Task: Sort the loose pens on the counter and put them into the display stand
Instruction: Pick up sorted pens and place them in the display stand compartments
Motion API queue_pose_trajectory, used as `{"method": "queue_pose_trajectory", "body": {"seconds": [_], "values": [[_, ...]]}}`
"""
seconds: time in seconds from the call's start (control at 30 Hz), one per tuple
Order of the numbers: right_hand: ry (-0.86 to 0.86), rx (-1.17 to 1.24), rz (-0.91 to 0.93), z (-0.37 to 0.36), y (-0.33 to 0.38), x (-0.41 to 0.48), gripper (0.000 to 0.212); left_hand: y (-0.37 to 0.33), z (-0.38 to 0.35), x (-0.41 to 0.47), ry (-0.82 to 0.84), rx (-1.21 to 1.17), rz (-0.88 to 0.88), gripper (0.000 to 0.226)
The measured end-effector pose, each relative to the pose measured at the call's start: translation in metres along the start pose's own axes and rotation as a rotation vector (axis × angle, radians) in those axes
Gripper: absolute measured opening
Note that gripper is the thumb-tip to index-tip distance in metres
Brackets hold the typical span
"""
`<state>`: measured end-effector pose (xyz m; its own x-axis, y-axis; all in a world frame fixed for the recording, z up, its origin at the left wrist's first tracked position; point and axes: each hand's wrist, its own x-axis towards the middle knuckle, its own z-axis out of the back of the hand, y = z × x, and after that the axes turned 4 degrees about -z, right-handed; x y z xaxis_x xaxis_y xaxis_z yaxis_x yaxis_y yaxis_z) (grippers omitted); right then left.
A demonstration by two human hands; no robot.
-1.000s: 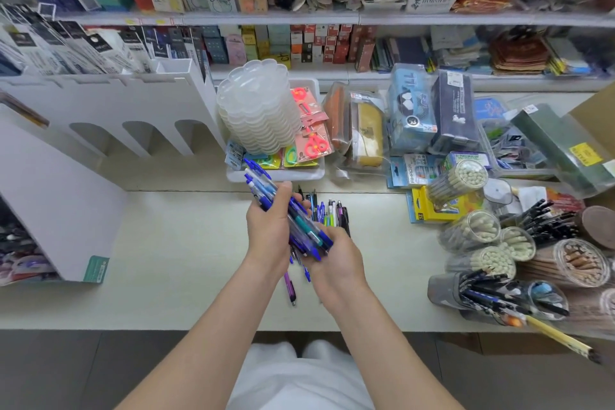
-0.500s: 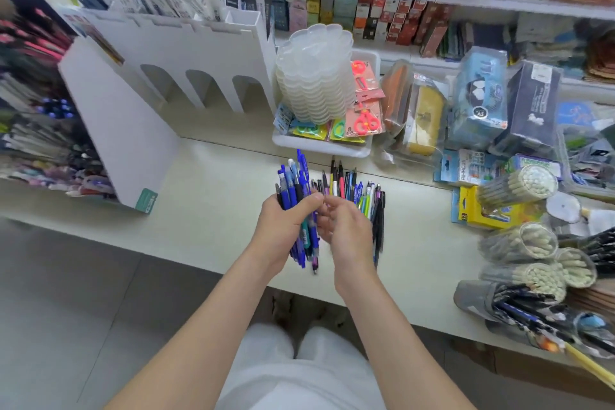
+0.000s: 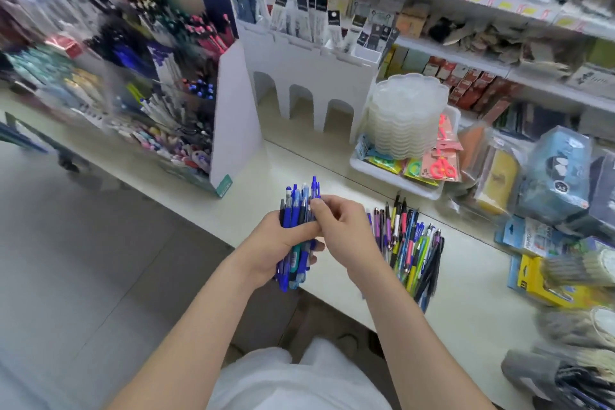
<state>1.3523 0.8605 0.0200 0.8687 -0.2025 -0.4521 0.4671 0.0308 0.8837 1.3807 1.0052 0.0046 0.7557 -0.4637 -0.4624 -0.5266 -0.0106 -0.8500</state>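
Observation:
My left hand grips a bundle of blue pens held upright over the counter's front edge. My right hand is beside it, thumb and fingers pinching the top of the bundle. A pile of loose mixed-colour pens lies on the white counter just right of my hands. The tiered display stand, full of pens, rises at the left behind its white side panel; that area is blurred.
A white arched rack with packaged pens stands at the back. A white tray holds stacked clear lids and scissors. Packaged goods and cups of pens crowd the right side. Grey floor lies to the left.
The view has swung left, bringing the display stand into sight. Both hands still hold the blue pens, now straightened upright; the loose pile sits further right of them.

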Motion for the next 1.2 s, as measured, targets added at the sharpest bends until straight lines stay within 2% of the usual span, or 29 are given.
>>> {"method": "queue_pose_trajectory", "body": {"seconds": [0.17, 0.37, 0.5, 0.63, 0.73, 0.87, 0.93, 1.03, 1.13, 1.2], "values": [[0.026, -0.189, 0.031, -0.076, 0.018, 0.004, 0.033, -0.003, 0.077, -0.032, -0.029, -0.047, -0.029, 0.032], [0.009, -0.074, 0.081, -0.169, 0.023, 0.006, 0.026, -0.011, 0.17, -0.072, -0.041, -0.051, -0.022, 0.027], [0.103, 0.046, 0.021, -0.228, 0.025, 0.001, 0.021, -0.016, 0.227, -0.098, -0.018, -0.053, 0.036, 0.029], [0.12, -0.069, 0.048, -0.258, 0.028, 0.007, 0.019, -0.026, 0.267, -0.11, 0.0, -0.017, 0.089, 0.031], [0.048, -0.163, 0.112, -0.272, 0.04, 0.019, 0.013, -0.033, 0.29, -0.104, -0.008, -0.002, 0.057, 0.033], [0.034, -0.33, 0.24, -0.29, 0.064, 0.041, 0.027, -0.051, 0.319, -0.092, -0.031, 0.06, -0.027, 0.03], [0.084, -0.321, 0.256, -0.302, 0.076, 0.055, 0.018, -0.065, 0.335, -0.082, -0.034, 0.093, -0.068, 0.026], [0.112, -0.179, 0.192, -0.326, 0.092, 0.084, 0.013, -0.09, 0.361, -0.06, -0.055, 0.137, -0.088, 0.024], [-0.008, -0.13, 0.206, -0.346, 0.11, 0.115, 0.01, -0.113, 0.386, -0.03, -0.116, 0.119, -0.094, 0.026], [-0.112, -0.092, 0.263, -0.35, 0.127, 0.132, 0.009, -0.127, 0.4, -0.011, -0.234, 0.081, -0.102, 0.024]]}}
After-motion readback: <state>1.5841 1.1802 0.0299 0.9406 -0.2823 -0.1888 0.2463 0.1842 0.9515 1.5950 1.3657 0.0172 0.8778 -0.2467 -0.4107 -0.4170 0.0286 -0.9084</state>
